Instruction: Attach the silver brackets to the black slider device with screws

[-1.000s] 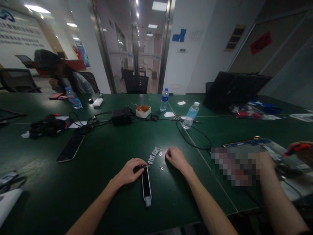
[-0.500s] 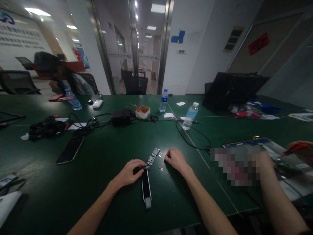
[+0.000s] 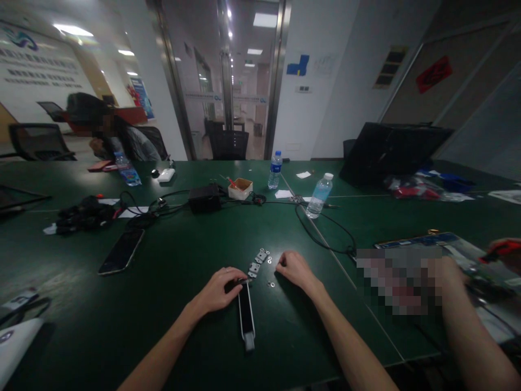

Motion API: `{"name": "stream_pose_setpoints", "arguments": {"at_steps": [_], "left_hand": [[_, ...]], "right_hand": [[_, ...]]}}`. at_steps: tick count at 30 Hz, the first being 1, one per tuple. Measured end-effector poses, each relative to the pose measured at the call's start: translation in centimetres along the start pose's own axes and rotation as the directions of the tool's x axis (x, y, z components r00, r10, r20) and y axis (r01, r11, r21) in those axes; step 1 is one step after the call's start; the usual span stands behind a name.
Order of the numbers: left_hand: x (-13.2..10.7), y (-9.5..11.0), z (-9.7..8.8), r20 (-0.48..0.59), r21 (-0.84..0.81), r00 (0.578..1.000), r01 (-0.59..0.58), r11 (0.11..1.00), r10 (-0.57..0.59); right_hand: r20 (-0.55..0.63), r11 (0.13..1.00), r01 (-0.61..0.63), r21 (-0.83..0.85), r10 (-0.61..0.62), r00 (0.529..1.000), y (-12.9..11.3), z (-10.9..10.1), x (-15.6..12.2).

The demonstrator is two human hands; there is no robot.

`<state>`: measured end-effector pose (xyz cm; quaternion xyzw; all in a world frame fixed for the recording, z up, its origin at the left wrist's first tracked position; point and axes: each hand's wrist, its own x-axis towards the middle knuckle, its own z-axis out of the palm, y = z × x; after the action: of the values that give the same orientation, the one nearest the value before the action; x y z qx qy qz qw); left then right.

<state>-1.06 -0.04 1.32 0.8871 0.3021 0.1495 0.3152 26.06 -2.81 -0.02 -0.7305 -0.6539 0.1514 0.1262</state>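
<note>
Your left hand: closed, fingers gripping the upper end of a black strip with a pale metal tip, which lies lengthwise on the table. Your right hand: loosely curled, resting on the table, empty. Between them: two slotted metal plates and small washers, on a dark green tabletop. To the left: a smartphone. Farther on: a black power adapter, a small cardboard box, two water bottles and a looped black cable. At right: a co-worker's forearm. Beyond the table: a large black case, a glass door and a seated person.
</note>
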Motion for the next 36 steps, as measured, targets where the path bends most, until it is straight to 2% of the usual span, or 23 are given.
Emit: {"name": "stream_pose_setpoints", "arguments": {"at_steps": [14, 19, 25, 31, 36], "left_hand": [[0.0, 0.2, -0.1, -0.006, 0.016, 1.0, 0.017, 1.0, -0.017], [0.1, 0.1, 0.0, -0.009, 0.018, 1.0, -0.004, 1.0, 0.004], [0.1, -0.3, 0.3, -0.027, 0.018, 0.999, -0.024, 1.0, 0.025], [0.1, -0.3, 0.3, -0.026, 0.021, 1.0, -0.016, 1.0, 0.017], [0.0, -0.1, 0.2, -0.018, 0.029, 1.0, 0.002, 1.0, -0.002]], "right_hand": [[-0.002, 0.985, 0.127, -0.118, -0.128, 0.992, -0.2, 0.3, -0.2], [-0.051, 0.963, 0.269, -0.002, -0.269, 0.962, -0.9, 0.6, -0.6], [-0.107, 0.867, 0.45, 0.213, -0.437, 0.893, -3.2, 1.7, -1.4], [-0.107, 0.827, 0.5, 0.258, -0.49, 0.865, -3.9, 3.1, -1.6], [-0.112, 0.813, 0.509, 0.283, -0.499, 0.859, -3.7, 3.3, -1.7]]}}
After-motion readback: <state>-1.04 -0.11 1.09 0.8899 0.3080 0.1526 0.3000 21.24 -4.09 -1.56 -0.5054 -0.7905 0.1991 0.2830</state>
